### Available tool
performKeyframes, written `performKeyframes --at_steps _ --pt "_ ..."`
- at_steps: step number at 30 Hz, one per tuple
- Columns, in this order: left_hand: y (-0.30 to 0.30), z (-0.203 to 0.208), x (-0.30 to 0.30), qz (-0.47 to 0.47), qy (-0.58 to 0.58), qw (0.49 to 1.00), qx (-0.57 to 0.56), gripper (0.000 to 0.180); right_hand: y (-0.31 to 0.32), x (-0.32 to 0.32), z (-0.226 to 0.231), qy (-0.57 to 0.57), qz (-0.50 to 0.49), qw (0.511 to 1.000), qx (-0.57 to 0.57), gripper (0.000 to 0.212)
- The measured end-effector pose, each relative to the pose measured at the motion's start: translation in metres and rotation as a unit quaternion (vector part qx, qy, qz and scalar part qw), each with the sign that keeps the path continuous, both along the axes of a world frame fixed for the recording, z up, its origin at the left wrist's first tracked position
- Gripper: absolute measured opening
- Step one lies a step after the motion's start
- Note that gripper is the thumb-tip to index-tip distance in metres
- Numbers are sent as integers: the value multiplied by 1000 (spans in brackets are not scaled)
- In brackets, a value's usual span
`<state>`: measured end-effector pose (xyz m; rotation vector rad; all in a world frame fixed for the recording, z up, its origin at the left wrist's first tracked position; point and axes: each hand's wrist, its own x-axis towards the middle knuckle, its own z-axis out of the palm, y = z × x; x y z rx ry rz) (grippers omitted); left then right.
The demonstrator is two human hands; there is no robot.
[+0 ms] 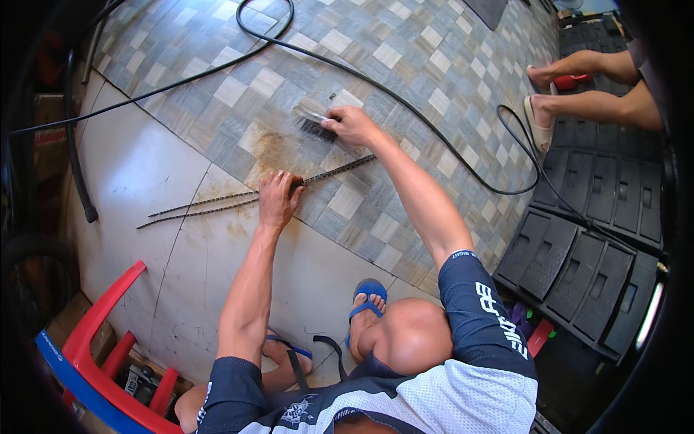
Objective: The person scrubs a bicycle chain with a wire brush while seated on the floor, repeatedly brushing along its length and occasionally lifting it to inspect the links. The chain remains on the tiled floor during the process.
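Observation:
A dark bicycle chain point(204, 208) lies doubled across the floor, its two strands running from the left up to the right. My left hand point(277, 197) is closed round the chain near its middle, pressing it down by the tile edge. Above and to the right, my right hand point(352, 126) grips a brush point(316, 127) with dark bristles and a pale back, held off the chain. The bristles look slightly blurred. A brown, dirty stain point(275, 152) marks the patterned floor between the brush and my left hand.
A black hose point(405, 101) loops across the patterned floor point(347, 224). Black drawers point(578, 275) line the right side, where another person's legs point(593, 105) stand in sandals. At lower left is a red and blue stand point(101, 318). My blue flip-flop point(367, 293) is below.

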<state>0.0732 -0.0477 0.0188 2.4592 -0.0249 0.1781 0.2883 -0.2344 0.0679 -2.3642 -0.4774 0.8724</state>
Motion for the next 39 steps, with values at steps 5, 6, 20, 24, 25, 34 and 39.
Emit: performKeyframes --at_steps 5,6,20,24,25,34,39 --pt "1 -3 1 4 16 1000 0 22 8 11 10 -97 -15 990 -104 33" --pt "1 -3 1 4 27 1000 10 22 6 14 8 -138 -53 985 -87 31" --pt "3 -2 2 -3 32 999 0 23 5 21 -32 -327 10 936 -126 21" --pt "3 -1 2 -9 27 999 -24 22 5 17 -29 -286 5 956 -56 17" --pt "4 0 2 -6 19 999 -27 22 5 16 -29 -291 17 956 -37 17" --pt "17 7 4 -59 100 991 -63 36 18 8 -28 -189 -90 976 55 16" --pt "34 16 -5 -83 133 988 -4 49 27 2 -13 109 -340 851 385 17"
